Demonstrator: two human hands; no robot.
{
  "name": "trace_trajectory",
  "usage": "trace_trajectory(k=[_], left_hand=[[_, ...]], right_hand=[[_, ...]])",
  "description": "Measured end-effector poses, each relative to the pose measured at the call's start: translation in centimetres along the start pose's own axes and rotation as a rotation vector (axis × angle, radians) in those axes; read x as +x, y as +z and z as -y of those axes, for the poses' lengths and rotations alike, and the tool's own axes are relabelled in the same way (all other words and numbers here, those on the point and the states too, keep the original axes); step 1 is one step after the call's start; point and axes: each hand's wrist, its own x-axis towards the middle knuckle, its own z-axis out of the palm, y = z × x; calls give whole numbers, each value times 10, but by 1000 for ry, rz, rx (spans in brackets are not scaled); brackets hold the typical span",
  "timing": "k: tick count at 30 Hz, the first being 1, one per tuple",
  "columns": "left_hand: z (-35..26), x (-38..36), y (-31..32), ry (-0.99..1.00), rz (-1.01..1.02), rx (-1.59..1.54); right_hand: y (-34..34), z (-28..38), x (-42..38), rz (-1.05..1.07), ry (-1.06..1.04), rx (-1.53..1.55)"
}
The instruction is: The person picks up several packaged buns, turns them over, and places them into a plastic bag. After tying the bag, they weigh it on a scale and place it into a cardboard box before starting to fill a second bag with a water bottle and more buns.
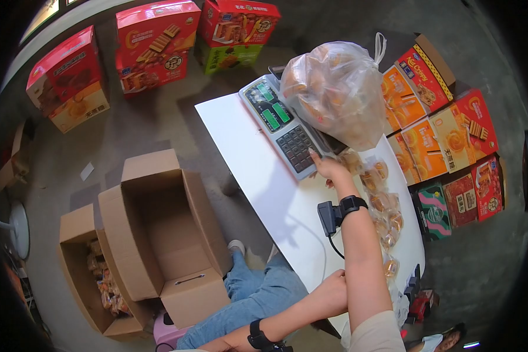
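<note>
Two hands [333,169]: one touches one scale [283,130] bearing one bag [337,91].

Tabletop [229,120]: plain white.
Scale [283,134]: pale grey, with dark keys [295,149] and green displays [271,119].
Bag [334,88]: milky white, with orange-brown inside.
Carton [170,223]: plain brown.
Jeans [264,286]: blue.
Box [416,79]: red, edge [434,71] patterned yellow-black.

Translucent bulging plastic bag [358,126] looked glossy | grey flat plastic scale [282,130] looked smooth | large open brown cardboard box [202,223] looked matt
</note>
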Motion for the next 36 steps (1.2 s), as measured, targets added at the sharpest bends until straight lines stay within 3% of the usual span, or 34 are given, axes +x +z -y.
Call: trace_trajectory(k=[3, 5, 6, 8, 9, 11, 13, 15, 17, 19, 21, 23, 24, 27, 29, 30, 32, 35, 36], left_hand=[[-6, 3, -11, -13, 34, -15], [-10, 6, -16, -62, 268, 44], [-11, 7, -17, -50, 269, 40], [-13, 10, -18, -177, 600, 125], [-13, 10, -20, -165, 596, 125], [-10, 7, -28, -321, 560, 197], [3, 5, -39, -288, 468, 244], [11, 9, -58, -418, 312, 311], [17, 10, -75, -494, 207, 425], [23, 10, -85, -531, 149, 468], [30, 6, -87, -615, 67, 602], [33, 6, -83, -611, 36, 587], [32, 8, -83, -615, 63, 524], [35, 7, -78, -595, 73, 390], [36, 7, -78, -593, 57, 310], [34, 7, -77, -591, 47, 320], [32, 8, -75, -607, 27, 332], [28, 10, -72, -660, -38, 417], [28, 12, -70, -666, 53, 416]], right_hand=[[-1, -1, -8, 21, -32, 26], [-1, -10, -11, 12, -15, 35], [3, -24, -7, 22, -67, 99], [-3, -48, -1, 150, -79, 188], [-12, -60, -3, 139, -75, 183], [-33, -87, -9, 168, 99, 145], [-70, -111, -12, 75, 159, 180], [-122, -125, -8, -146, 78, 173], [-174, -123, -2, -562, -2, 83], [-215, -123, 28, -1081, -384, 76], [-233, -65, 11, -1164, -382, 397], [-246, -12, -6, -961, -76, 207], [-250, -4, 7, -965, -84, 206], [-246, -5, 83, -1007, -138, 236], [-236, -19, 137, -664, -500, 522], [-227, -13, 127, -646, -505, 520], [-208, -2, 75, -908, -492, 276], [-193, -1, 38, -874, -524, 443], [-200, -9, 33, -900, -549, 398]])
